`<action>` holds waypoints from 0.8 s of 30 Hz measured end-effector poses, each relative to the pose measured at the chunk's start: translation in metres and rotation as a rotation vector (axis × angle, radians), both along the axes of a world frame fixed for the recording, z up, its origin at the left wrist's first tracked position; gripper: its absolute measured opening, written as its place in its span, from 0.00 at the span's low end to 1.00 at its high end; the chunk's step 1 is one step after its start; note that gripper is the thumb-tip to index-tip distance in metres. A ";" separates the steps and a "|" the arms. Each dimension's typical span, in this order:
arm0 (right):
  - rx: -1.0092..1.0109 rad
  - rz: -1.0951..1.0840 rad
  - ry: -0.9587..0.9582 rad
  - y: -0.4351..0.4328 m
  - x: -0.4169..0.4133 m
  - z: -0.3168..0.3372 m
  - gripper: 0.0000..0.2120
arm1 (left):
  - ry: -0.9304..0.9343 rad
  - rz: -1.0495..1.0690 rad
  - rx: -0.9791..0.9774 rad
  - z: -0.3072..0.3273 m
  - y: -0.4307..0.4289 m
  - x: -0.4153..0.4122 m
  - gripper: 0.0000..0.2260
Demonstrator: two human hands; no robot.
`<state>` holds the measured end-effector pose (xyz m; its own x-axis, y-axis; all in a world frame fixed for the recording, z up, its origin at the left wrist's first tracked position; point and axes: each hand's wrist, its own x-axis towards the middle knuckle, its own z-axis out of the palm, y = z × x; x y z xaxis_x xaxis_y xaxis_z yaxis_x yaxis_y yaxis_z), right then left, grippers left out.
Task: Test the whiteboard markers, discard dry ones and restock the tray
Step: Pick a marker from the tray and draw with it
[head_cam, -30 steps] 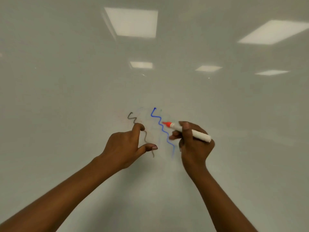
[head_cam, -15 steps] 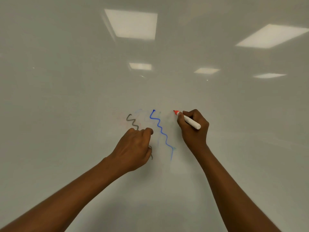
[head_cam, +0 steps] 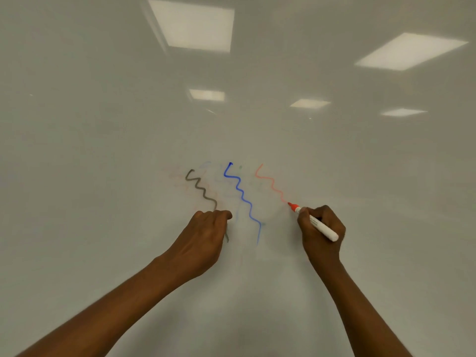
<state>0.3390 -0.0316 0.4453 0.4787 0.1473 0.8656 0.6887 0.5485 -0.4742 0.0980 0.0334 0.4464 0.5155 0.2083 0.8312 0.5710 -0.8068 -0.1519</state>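
Observation:
My right hand [head_cam: 318, 247] grips a white marker [head_cam: 325, 231] with a red tip, and the tip touches the whiteboard [head_cam: 103, 155]. A faint red wavy line [head_cam: 271, 184] runs from the upper left down to the tip. To its left are a strong blue wavy line [head_cam: 242, 195] and a grey wavy line [head_cam: 201, 189]. My left hand [head_cam: 203, 237] rests against the board over the lower end of the grey line. Its fingers are curled, and nothing shows inside them.
The glossy board fills the whole view and reflects several ceiling light panels [head_cam: 192, 25]. Faint smudges of wiped ink [head_cam: 180, 176] lie around the drawn lines. No tray or other markers are in view.
My right hand has drawn the red wavy line, moving the marker tip down and to the right. My left hand curled its fingers and stayed on the board.

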 end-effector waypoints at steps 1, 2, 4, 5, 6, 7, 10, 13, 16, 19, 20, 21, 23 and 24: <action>-0.008 -0.003 0.016 -0.003 0.001 -0.006 0.15 | 0.011 -0.002 0.002 -0.005 0.004 0.001 0.24; -0.030 -0.010 0.017 -0.006 0.002 -0.016 0.15 | 0.018 -0.021 0.022 -0.008 0.004 0.003 0.26; -0.090 -0.013 0.026 -0.008 0.005 -0.040 0.14 | 0.016 -0.047 -0.037 -0.013 0.006 0.006 0.25; -0.127 -0.020 0.039 -0.010 0.005 -0.052 0.14 | -0.005 -0.061 -0.055 -0.014 0.003 0.007 0.21; -0.176 -0.030 0.027 -0.013 0.004 -0.061 0.15 | 0.003 -0.103 -0.079 -0.013 -0.002 0.009 0.15; -0.244 -0.028 0.007 -0.015 0.000 -0.069 0.17 | 0.022 -0.096 -0.056 -0.017 -0.002 0.010 0.13; -0.333 0.090 0.083 -0.027 -0.019 -0.073 0.18 | -0.031 -0.182 -0.163 -0.031 -0.005 0.015 0.12; -0.223 0.191 0.179 -0.043 -0.045 -0.059 0.15 | -0.128 -0.184 -0.166 -0.046 0.000 0.014 0.11; -0.149 0.330 0.242 -0.055 -0.072 -0.044 0.12 | -0.198 -0.252 -0.068 -0.051 0.001 0.009 0.10; -0.143 0.546 0.389 -0.063 -0.090 -0.034 0.20 | -0.212 -0.358 -0.077 -0.050 -0.008 -0.002 0.08; -0.146 0.588 0.405 -0.065 -0.095 -0.031 0.20 | -0.240 -0.378 -0.074 -0.047 -0.013 -0.005 0.09; -0.156 0.613 0.405 -0.066 -0.100 -0.030 0.18 | -0.249 -0.373 -0.081 -0.046 -0.017 -0.009 0.11; -0.183 0.655 0.403 -0.065 -0.107 -0.031 0.15 | -0.256 -0.336 -0.058 -0.047 -0.017 -0.014 0.12; -0.191 0.667 0.401 -0.063 -0.109 -0.032 0.17 | -0.251 -0.325 -0.071 -0.047 -0.018 -0.016 0.13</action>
<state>0.2300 -0.0950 0.4130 0.5068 0.6407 0.5768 0.0009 0.6687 -0.7436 0.0820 0.0156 0.3989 0.3470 0.1293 0.9289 0.2969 -0.9546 0.0219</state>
